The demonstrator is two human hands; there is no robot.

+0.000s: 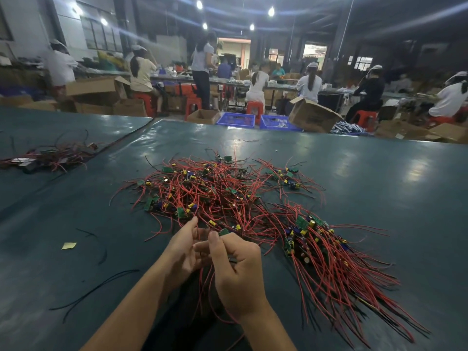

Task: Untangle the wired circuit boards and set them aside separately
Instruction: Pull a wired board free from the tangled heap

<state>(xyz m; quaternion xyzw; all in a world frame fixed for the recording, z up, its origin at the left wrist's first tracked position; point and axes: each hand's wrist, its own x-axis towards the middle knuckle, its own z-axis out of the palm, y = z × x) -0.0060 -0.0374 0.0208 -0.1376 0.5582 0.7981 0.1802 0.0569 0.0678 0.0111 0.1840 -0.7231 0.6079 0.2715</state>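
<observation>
Low in the centre of the frame, the right hand [235, 269] has its grip pinched round red wires [202, 287], and their small green circuit board [224, 231] pokes up just above the fingertips. The left hand [182, 252] meets it; whether that grip pinches anything I cannot tell. The tangled heap [215, 191] lies just beyond on the worktop [379, 178], with a combed bundle [329, 254] to the right.

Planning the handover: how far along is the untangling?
Done: a combed bundle of red-wired green boards lies at right. In hand: the right hand pinches wires of one small green board, left hand alongside. Left: the big tangled red-wire heap ahead.
</observation>
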